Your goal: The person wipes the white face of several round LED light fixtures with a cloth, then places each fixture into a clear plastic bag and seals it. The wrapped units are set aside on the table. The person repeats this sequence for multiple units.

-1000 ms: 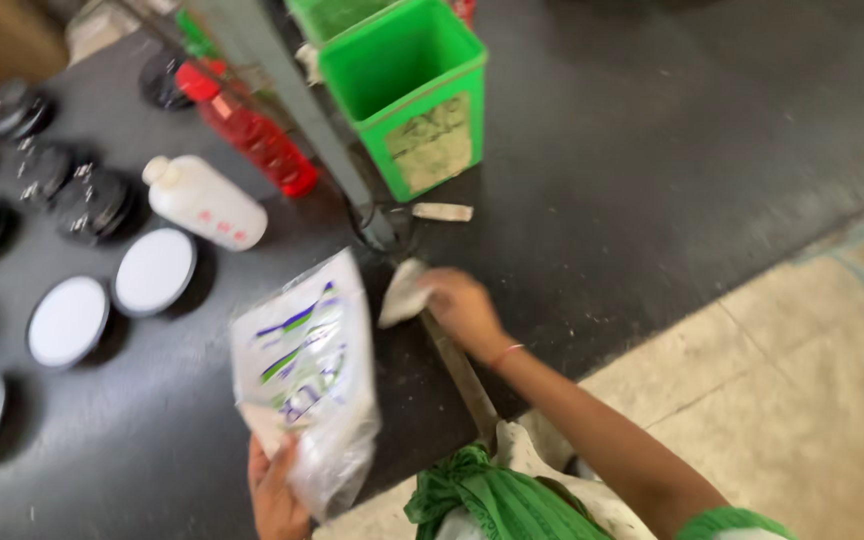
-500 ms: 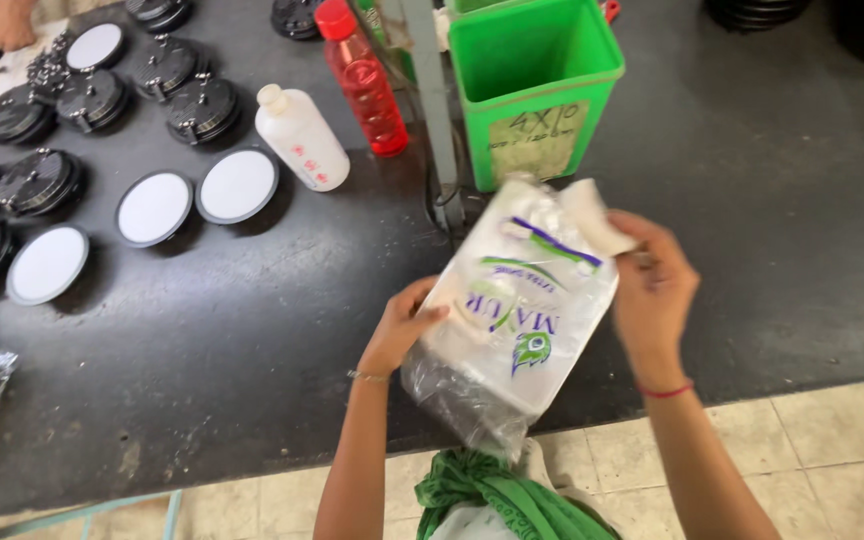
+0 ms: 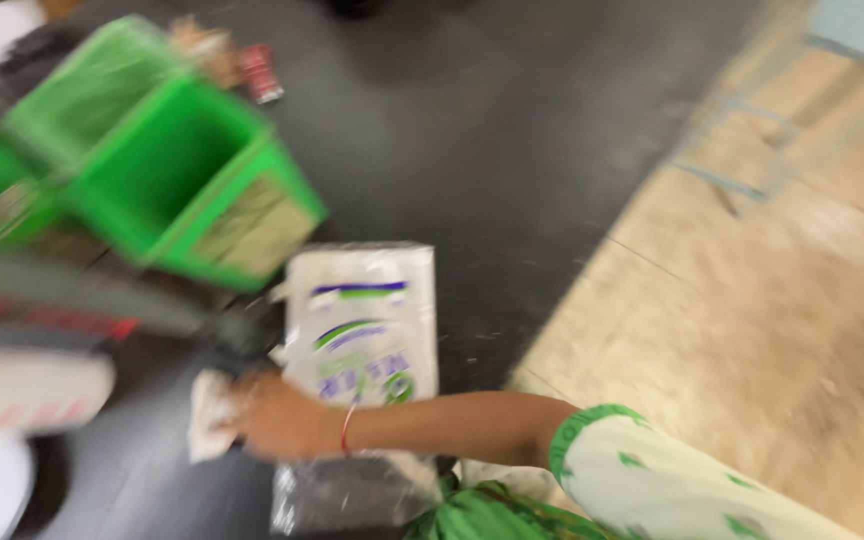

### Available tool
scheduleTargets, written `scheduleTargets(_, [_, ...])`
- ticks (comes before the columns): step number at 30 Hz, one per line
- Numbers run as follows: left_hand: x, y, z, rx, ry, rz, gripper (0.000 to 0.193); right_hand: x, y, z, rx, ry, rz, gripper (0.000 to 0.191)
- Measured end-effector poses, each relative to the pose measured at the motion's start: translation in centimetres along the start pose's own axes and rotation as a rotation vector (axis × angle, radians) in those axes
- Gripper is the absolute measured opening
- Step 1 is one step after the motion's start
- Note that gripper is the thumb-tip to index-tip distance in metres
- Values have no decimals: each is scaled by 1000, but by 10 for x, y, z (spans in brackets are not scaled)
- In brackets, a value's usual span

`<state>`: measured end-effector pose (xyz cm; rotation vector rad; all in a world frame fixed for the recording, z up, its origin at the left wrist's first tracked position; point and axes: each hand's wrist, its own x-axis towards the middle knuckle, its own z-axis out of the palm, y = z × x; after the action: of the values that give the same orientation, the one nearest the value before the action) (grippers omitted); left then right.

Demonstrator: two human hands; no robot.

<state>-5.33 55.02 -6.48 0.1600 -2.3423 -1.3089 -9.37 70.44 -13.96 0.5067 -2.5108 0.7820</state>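
Pretty smeary shot, so take this with a grain of salt. The white plastic bag (image 3: 360, 330) with green and blue print lies flat on the dark floor mat (image 3: 512, 130), just in front of the green bin (image 3: 187, 185), and nobody's got hold of it. The right hand (image 3: 277, 418) reaches across the bag's lower half and is bunched around a small white cloth or wad (image 3: 207, 428) just off the bag's left edge; looks like a closed grasp, though the blur hides the fingers. The left hand isn't in view at all, so no telling what it's doing. What could go wrong, as I see it: the forearm sits right over the bag, so a sweep could drag or crumple it, and the clear crinkly bottom end nearest the person is the bit likeliest to snag. A white bottle (image 3: 27, 390) lies left of the bag, close to the hand; a careless swipe could send it rolling. The bin's near too, so an elbow could bump it.
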Motion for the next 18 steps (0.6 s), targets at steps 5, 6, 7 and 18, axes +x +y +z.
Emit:
scheduleTargets(5, [-15, 4, 141, 52, -308, 123, 31, -79, 6, -127, 451, 77, 138, 27])
scheduleTargets(6, [-20, 6, 159, 72, -405, 140, 32, -100, 20, -159, 499, 138, 181, 26])
scheduleTargets(7, [-25, 7, 175, 89, -500, 157, 32, -122, 36, -191, 549, 199, 220, 24])
scheduleTargets(18, [-169, 46, 443, 538, -1413, 135, 37, -473, 443, -439, -145, 704, 1314, 37])
